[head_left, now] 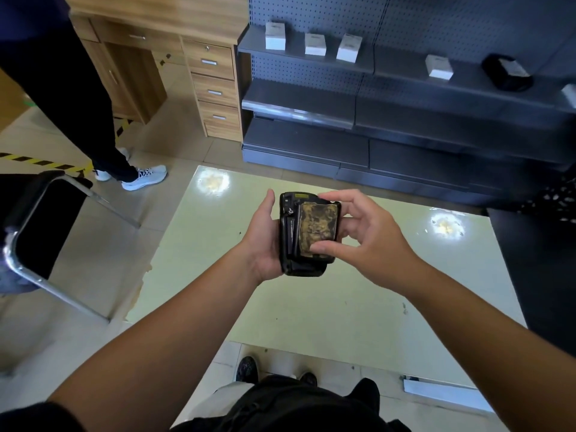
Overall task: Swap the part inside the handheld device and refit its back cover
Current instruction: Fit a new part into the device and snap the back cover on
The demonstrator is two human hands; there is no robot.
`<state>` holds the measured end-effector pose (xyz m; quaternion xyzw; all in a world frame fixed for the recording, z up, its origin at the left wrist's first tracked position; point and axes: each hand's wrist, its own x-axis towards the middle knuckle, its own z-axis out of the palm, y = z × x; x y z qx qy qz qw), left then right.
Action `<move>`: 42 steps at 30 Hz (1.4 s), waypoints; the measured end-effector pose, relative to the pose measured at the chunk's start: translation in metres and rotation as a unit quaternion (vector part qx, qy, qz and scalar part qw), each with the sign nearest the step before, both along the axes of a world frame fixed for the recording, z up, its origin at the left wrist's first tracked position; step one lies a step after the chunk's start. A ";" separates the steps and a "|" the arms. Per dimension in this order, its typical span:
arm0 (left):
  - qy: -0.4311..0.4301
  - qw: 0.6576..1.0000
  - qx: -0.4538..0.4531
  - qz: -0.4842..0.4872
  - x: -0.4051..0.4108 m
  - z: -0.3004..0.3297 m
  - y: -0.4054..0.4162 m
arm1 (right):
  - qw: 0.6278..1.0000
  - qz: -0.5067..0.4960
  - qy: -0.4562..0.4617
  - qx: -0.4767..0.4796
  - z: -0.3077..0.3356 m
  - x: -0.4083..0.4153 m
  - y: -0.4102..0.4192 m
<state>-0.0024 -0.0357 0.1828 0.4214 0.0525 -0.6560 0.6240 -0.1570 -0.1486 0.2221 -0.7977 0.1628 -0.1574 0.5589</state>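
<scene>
I hold a black handheld device [288, 238] above the pale green table [311, 307], its back facing me. My left hand [263, 244] cradles it from the left and underneath. A worn, yellow-brown stained rectangular piece [316, 227] lies over the device's back, slightly askew. My right hand [364, 238] pinches this piece, thumb on its lower edge, fingers at its upper right corner. Whether the piece is a battery or the back cover, I cannot tell.
Dark grey shelving [405, 98] stands beyond the table, carrying small white boxes [275, 35] and a black device [506, 73]. A wooden desk with drawers [215, 88] is at the back left. A person's legs [103, 135] and a metal-framed chair [40, 232] are at left.
</scene>
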 end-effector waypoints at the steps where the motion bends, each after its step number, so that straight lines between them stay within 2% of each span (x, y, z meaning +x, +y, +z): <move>1: 0.002 1.000 -0.002 0.000 0.000 0.000 0.001 | 1.000 -0.002 -0.004 0.000 0.000 0.001 0.001; 11: -0.008 1.000 -0.014 -0.013 0.002 0.006 0.005 | 0.997 -0.024 -0.045 0.056 -0.001 0.007 0.007; 28: -0.030 0.999 0.021 -0.028 -0.001 -0.002 0.014 | 0.998 0.039 -0.042 -0.023 -0.005 0.001 0.019; 31: -0.027 0.999 0.020 -0.036 -0.001 -0.004 0.016 | 0.997 0.050 -0.031 -0.053 -0.008 -0.001 0.021; 36: -0.033 0.998 0.012 -0.048 -0.001 -0.004 0.017 | 0.985 0.025 0.003 -0.172 -0.016 -0.008 0.018; 42: -0.058 0.996 -0.002 -0.062 -0.003 -0.001 0.019 | 0.983 0.024 0.044 -0.179 -0.020 -0.004 0.014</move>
